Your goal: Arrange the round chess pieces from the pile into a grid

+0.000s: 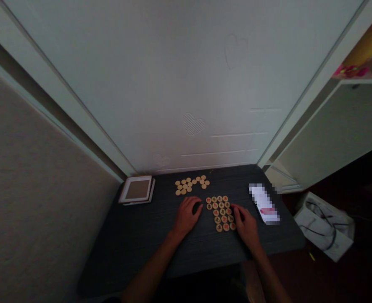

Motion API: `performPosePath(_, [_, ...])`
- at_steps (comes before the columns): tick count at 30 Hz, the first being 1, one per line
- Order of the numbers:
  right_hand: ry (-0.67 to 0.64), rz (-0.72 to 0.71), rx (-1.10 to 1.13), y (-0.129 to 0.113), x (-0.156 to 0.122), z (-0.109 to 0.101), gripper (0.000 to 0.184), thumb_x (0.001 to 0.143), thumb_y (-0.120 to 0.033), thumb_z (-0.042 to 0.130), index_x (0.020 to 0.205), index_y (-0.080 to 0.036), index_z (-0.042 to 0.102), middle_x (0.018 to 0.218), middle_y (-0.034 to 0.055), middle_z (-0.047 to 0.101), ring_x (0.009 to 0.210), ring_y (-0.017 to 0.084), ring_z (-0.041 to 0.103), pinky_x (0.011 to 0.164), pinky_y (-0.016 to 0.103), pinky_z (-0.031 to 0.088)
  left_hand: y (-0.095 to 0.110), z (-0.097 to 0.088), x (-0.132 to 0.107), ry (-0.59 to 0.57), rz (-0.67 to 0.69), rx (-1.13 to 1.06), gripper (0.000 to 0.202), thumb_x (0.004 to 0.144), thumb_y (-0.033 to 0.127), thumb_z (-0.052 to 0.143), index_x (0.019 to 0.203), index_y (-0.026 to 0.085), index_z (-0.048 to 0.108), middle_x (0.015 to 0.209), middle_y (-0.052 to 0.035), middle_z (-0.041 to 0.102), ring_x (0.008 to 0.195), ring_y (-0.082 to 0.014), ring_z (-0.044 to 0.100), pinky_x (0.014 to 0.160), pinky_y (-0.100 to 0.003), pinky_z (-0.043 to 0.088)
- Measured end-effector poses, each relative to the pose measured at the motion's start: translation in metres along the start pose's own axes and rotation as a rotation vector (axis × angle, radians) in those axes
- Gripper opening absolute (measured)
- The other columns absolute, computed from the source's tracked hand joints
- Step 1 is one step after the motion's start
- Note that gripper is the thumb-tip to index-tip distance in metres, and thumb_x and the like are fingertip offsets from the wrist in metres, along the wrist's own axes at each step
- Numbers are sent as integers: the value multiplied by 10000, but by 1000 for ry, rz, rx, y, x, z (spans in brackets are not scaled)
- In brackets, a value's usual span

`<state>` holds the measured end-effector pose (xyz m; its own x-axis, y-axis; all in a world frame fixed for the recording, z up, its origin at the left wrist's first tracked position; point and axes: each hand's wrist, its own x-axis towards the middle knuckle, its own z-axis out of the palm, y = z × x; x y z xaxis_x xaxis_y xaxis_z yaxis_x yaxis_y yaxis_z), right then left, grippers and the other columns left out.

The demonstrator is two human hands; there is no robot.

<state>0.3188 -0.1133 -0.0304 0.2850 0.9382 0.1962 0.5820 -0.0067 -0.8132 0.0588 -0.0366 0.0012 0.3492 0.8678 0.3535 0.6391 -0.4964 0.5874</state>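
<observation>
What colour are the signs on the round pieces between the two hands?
Some red, some black, on pale tan round pieces; the head view shows it.

Dim corner around a dark worktop [132, 240]

A pale panel [167, 75] with heart shapes [193, 124] and thin lines [239, 135] rises along the worktop's far edge. A plain greyish-brown wall [31, 176] stands at left. At right, a second light panel [346, 130] slants above a dark reddish floor [289, 273]. The light is low and soft.
</observation>
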Motion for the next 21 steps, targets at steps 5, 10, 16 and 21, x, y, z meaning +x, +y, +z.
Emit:
performPosePath(5, [12, 14, 4, -1, -1, -1, 435, 995, -498, 433, 1173, -226, 722, 1133, 103, 744, 1019, 264, 691, 907, 398, 536, -30, -25, 12, 43, 8, 127, 295, 984, 277, 525, 1266, 256, 610, 1355, -71, 629, 1290, -264, 548, 1133, -494, 404])
performPosePath(10, [11, 30, 11, -2, -1, -1, 424, 989, -494, 444, 1164, -229, 724, 1133, 96, 745, 1004, 262, 696, 890, 394, 542, -65, -42, 23, 7, 37, 204, 381, 997, 299, 484, 1363, 225, 560, 1433, -83, 580, 1370, -271, 487, 1162, -509, 387])
performPosePath(16, [26, 36, 10, 0, -1, 0, 443, 981, -510, 441, 1158, -226, 731, 1111, 104, 750, 987, 270, 700, 870, 398, 548, -80, -46, 22, -53, 74, 264, 382, 1002, 317, 466, 1359, 241, 578, 1423, -78, 596, 1382, -276, 479, 1158, -518, 387])
performPosePath(21, [23, 39, 21, -2, -1, -1, 443, 982, -508, 444, 1164, -221, 728, 1124, 105, 748, 990, 265, 701, 882, 397, 546, -80, -44, 13, -66, 73, 275, 404, 998, 314, 473, 1387, 235, 549, 1444, -82, 579, 1386, -272, 473, 1155, -513, 381])
